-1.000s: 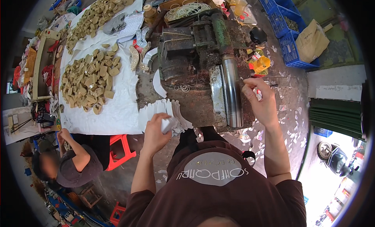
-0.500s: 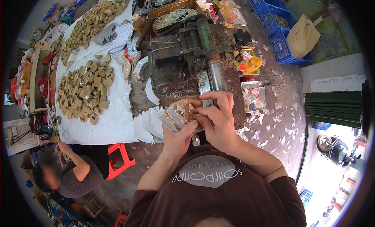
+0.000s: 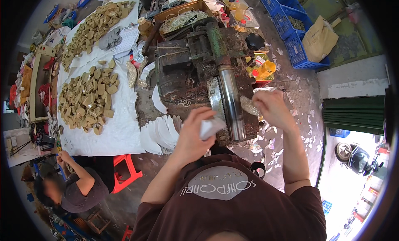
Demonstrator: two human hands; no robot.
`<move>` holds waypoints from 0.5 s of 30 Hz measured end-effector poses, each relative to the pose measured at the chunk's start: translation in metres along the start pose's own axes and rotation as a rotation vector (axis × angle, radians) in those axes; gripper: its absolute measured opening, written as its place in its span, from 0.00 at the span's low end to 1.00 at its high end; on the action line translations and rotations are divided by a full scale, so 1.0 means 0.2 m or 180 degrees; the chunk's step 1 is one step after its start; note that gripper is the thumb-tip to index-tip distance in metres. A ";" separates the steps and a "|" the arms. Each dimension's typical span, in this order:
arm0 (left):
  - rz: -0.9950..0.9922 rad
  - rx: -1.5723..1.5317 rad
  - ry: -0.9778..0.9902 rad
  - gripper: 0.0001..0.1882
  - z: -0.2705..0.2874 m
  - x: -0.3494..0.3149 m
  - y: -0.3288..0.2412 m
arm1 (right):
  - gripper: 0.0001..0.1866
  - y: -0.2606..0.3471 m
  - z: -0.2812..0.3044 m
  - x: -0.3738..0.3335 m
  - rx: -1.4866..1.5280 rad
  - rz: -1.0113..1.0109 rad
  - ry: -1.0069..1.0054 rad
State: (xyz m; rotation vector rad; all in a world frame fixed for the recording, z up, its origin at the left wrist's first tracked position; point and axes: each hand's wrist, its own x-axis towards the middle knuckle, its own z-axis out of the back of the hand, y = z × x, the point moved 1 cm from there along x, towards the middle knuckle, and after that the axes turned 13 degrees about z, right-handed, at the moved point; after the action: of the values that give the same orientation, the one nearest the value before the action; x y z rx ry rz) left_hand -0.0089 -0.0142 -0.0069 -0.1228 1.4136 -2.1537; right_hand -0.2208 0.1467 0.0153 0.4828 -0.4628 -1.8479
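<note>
Blurred by motion, my left hand [image 3: 194, 135] is closed around a small bundle of white-backed strips [image 3: 212, 127], just left of the machine's steel roller [image 3: 233, 106]. On the roller's other side, my right hand [image 3: 273, 108] pinches a curved, glittery strip [image 3: 249, 105], which reaches toward the roller. The heavy, grimy machine [image 3: 174, 77] has a toothed metal plate [image 3: 216, 95] beside the roller. Several curved white strips [image 3: 154, 135] stand in a row left of my left hand.
Piles of tan blocks [image 3: 89, 95] cover the white-sheeted table [image 3: 124, 137]. A red stool [image 3: 126, 174] and a seated person [image 3: 83, 178] are at lower left. Blue crates [image 3: 297, 46] stand at far right. Scraps [image 3: 270, 143] litter the floor. A tray of cord [image 3: 187, 21] lies behind the machine.
My hands were together over a stack of glittery strips in front of the roller. They have parted: the right moved right with one strip, the left keeps a bundle.
</note>
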 end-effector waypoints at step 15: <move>0.0535 0.0918 -0.1640 0.24 0.31 -0.19 0.42 | 0.06 0.11 -0.10 0.05 0.0506 0.0452 -0.1584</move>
State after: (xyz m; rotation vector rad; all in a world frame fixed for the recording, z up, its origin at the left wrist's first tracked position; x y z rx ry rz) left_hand 0.0786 -0.0705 -0.0449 -0.4021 0.7875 -1.9716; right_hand -0.1960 0.1288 0.0080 0.0827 -0.9591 -1.7935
